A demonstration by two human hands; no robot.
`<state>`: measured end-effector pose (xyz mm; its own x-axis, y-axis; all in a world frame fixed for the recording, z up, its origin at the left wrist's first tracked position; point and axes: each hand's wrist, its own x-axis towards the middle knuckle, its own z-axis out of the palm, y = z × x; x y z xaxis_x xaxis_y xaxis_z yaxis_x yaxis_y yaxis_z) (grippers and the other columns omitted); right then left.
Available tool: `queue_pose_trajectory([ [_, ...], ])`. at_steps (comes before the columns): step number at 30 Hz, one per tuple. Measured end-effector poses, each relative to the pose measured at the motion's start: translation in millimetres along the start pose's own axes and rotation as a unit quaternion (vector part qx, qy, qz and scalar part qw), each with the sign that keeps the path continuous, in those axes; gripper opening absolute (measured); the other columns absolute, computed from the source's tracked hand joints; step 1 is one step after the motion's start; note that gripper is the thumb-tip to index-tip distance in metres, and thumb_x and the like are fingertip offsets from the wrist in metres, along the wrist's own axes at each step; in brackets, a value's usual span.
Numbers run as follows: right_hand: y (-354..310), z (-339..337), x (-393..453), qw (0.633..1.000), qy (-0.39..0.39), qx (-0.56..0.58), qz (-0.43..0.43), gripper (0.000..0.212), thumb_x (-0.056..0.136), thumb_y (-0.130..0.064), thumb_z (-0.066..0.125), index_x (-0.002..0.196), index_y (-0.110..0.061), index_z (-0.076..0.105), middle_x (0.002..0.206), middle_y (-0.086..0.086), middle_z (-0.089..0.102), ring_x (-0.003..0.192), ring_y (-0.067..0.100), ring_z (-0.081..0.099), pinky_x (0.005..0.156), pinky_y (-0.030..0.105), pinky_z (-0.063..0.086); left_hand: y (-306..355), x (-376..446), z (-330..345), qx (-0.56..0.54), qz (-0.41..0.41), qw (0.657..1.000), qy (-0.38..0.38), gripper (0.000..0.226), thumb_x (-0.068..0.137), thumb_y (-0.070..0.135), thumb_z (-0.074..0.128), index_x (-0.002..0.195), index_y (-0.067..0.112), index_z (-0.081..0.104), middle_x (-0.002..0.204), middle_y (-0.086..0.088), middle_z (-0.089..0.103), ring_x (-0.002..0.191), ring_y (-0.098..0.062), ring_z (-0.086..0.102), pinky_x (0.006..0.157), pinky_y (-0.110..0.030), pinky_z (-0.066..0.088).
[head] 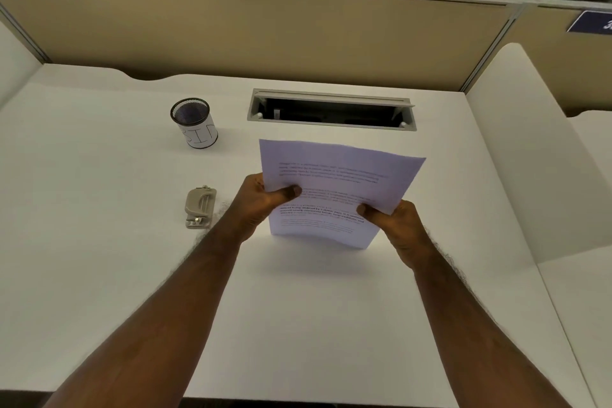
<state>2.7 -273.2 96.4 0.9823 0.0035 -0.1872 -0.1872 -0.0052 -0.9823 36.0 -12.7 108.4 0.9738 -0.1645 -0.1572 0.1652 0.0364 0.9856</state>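
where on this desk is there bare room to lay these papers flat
Widest bare patch: the near half of the desk, from the papers to the front edge, and leftward below the hole punch. A narrower strip lies right of the papers, up to the side panel. Crowded: the back, by cup and cable slot.

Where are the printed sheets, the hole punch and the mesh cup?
printed sheets (334,175), head view, upper printed face.
hole punch (200,205), head view, its beige top.
mesh cup (199,136), head view, its white label.
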Motion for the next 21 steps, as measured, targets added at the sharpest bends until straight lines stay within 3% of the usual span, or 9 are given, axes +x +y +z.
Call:
queue_pose_trajectory([
  [4,-2,9,0,1.000,0.003,0.000,-0.006,0.026,0.071,-0.024,0.080,0.096,-0.031,0.075,0.106,0.005,0.074,0.099,0.025,0.069,0.091,0.048,0.055,2,0,9,0.026,0.004,1.000,-0.001,0.042,0.076,0.020,0.077,0.117,0.014,0.068,0.112,-0.007,0.073,0.101,-0.027,0.069,0.091,-0.049,0.056],
  [11,-15,13,2,0.999,0.015,0.017,-0.044,0.025,0.080,-0.012,0.076,0.093,-0.033,0.075,0.099,-0.001,0.075,0.093,0.022,0.070,0.086,0.041,0.057,12,3,10,-0.008,0.034,0.999,0.019,0.039,0.074,0.023,0.077,0.112,0.026,0.068,0.113,-0.008,0.071,0.104,-0.030,0.067,0.089,-0.050,0.056],
  [16,1,16,3,1.000,0.025,-0.018,-0.004,0.022,0.077,-0.020,0.079,0.095,-0.031,0.073,0.102,0.001,0.075,0.094,0.021,0.070,0.090,0.049,0.055,-4,1,10,0.014,0.003,1.000,0.023,0.047,0.073,0.026,0.077,0.118,0.016,0.067,0.112,-0.008,0.072,0.103,-0.030,0.068,0.090,-0.056,0.054],
  [21,-1,14,7,1.000,0.021,-0.004,-0.022,0.026,0.076,-0.024,0.079,0.100,-0.030,0.073,0.105,0.005,0.074,0.099,0.026,0.069,0.089,0.048,0.056,1,2,10,-0.006,0.021,1.000,0.021,0.046,0.075,0.023,0.077,0.120,0.014,0.067,0.115,-0.009,0.071,0.104,-0.030,0.067,0.089,-0.046,0.057],
])
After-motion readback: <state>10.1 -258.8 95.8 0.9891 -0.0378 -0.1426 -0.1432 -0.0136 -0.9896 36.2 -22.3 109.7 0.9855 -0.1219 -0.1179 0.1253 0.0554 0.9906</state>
